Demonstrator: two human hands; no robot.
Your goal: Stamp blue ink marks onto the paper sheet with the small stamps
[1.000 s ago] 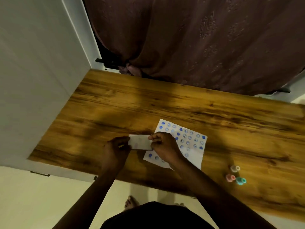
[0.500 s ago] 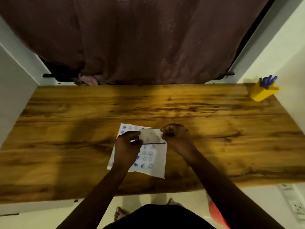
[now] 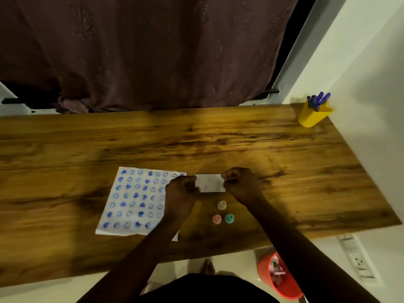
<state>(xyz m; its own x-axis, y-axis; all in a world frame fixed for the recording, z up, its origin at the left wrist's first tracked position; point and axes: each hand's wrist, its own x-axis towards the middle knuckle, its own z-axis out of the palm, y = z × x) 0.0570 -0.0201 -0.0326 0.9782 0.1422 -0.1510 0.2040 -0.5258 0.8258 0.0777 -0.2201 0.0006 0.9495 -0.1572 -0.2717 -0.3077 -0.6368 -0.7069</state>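
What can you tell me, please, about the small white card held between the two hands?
The card is a small white rectangle, thin like paper or card, with faint marks too blurred to read. It lies lengthwise, left to right, apparently just above the wooden table. The left hand pinches its left end and the right hand its right end. It sits right of the stamped sheet, beyond the three stamps.

Head-worn camera looks steeply down onto the wooden table point(image 3: 218, 138).

Wooden table point(image 3: 240, 145), stamped paper sheet point(image 3: 133, 200), three stamps point(image 3: 223, 213), yellow pen cup point(image 3: 312, 115)
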